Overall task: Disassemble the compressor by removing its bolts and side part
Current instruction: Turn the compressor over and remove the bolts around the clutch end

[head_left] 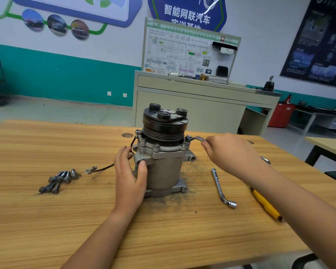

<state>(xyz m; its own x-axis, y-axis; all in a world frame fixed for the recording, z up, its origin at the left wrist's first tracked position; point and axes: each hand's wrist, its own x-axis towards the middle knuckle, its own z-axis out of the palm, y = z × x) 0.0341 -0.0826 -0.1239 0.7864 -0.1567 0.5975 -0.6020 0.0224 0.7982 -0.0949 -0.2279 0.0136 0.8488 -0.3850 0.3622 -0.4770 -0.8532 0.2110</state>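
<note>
The grey metal cylindrical compressor [163, 171] with a black pulley on top stands upright on the wooden table [47, 220]. The left hand [129, 177] grips its left side with curled fingers. The right hand [231, 152] pinches a bent silver wrench [195, 138], whose end sits on the compressor's upper right flange. Dark loose bolts [58, 181] lie in a heap well to its left. A second silver L-shaped wrench [221, 187] lies near its right.

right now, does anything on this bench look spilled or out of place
Yes: dark grit is scattered over the table around the compressor's base, thickest in front and to its right, like dirt shaken loose. The removed bolts lie in a loose heap at the left, and the compressor's wire trails across the wood.
</note>
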